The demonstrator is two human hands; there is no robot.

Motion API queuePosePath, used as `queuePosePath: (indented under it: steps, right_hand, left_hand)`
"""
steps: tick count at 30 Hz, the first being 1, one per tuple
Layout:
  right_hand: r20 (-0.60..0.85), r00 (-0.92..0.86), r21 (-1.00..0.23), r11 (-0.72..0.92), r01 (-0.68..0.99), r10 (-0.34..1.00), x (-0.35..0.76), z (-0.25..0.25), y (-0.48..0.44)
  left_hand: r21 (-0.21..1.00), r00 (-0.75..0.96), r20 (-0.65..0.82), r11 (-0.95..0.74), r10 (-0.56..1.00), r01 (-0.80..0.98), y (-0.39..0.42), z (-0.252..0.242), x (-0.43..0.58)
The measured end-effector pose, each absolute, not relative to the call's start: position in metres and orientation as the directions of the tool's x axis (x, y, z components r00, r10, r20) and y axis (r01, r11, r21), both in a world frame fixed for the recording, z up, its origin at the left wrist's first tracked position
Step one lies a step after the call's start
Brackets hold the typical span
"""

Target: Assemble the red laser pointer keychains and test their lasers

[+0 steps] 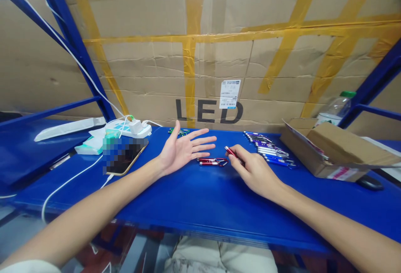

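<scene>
My left hand [180,151] is held over the blue table with its palm turned up and its fingers spread, holding nothing. In my right hand [255,170], a small red keychain flashlight [230,151] is pinched between thumb and fingers, its front end pointing up and left. Between the hands lie a few more red flashlights [208,163] with carabiner clips. Green clips [185,132] show partly behind my left hand. To the right of my right hand is a row of several purple, silver and blue flashlights [271,151].
An open cardboard box [313,160] stands at the right, with a black mouse [370,182] and a plastic bottle [340,105] near it. On the left are a phone [128,156], tissue pack [90,144] and power strip [142,130] with white cables. A large carton [150,72] walls the back.
</scene>
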State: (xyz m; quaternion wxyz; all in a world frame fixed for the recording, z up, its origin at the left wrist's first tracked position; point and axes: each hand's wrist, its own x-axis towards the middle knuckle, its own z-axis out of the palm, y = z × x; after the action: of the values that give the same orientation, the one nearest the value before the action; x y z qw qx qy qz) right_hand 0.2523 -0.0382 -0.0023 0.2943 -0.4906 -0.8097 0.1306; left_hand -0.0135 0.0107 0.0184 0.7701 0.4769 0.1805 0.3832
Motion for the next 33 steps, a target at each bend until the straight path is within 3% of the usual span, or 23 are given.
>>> queuePosePath:
  steps: [7, 24, 33]
  right_hand:
    - [0.289, -0.49, -0.457, 0.569, 0.684, 0.822, 0.2496, -0.002, -0.0416]
    - [0.34, -0.444, -0.438, 0.558, 0.705, 0.829, 0.2499, -0.0009, -0.0419]
    - [0.202, -0.541, -0.442, 0.569, 0.693, 0.817, 0.2496, -0.0027, -0.041]
  left_hand:
    - [0.877, 0.634, 0.099, 0.234, 0.767, -0.42, 0.0118, 0.0163, -0.0134]
    - [0.861, 0.613, 0.109, 0.234, 0.782, -0.451, 0.0149, 0.0148, -0.0132]
    - [0.871, 0.615, 0.101, 0.229, 0.782, -0.435, 0.0121, 0.0146, -0.0113]
